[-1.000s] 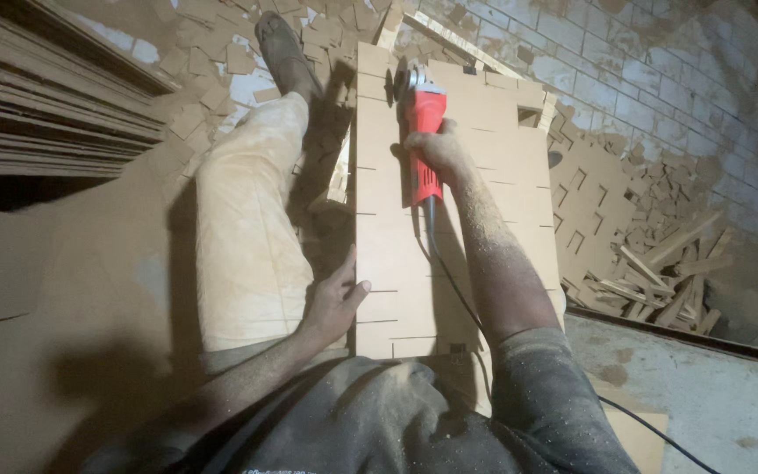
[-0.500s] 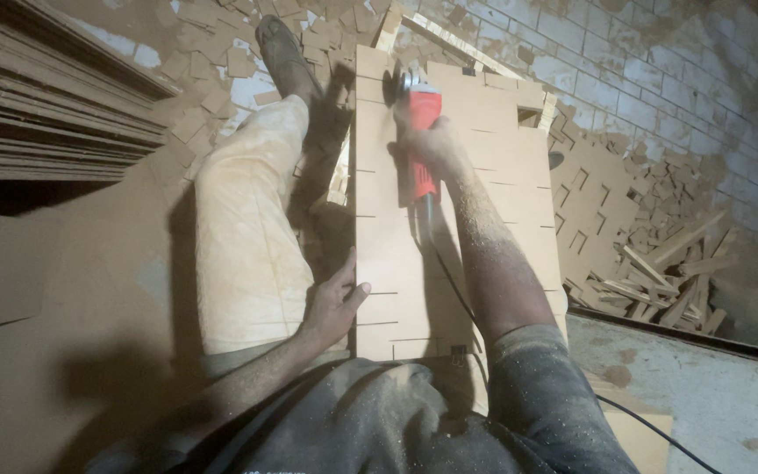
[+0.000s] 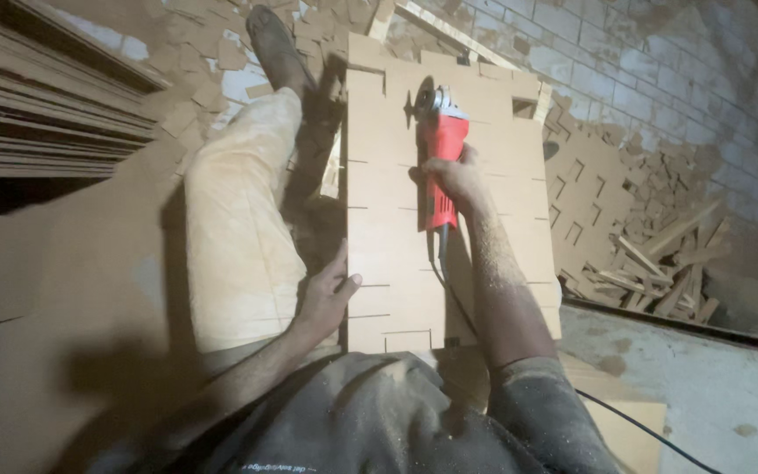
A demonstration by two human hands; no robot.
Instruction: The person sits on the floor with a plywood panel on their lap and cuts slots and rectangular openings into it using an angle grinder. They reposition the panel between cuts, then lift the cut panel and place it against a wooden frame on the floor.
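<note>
A: Grinder (image 3: 441,158), red, lies lengthwise on the board (image 3: 396,228); who grips it?

B: Right hand (image 3: 454,178), fingers closed round its body, disc end pointing away.

A: Left hand (image 3: 326,294)?

B: Fingers spread, pressed on the board's left edge beside the leg (image 3: 239,228). Offcuts (image 3: 651,263) lie piled to the right.

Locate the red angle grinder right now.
Head view, upper centre: the red angle grinder lies along the slotted brown board, gripped by the right hand; the left hand presses the board's near-left edge.
</note>
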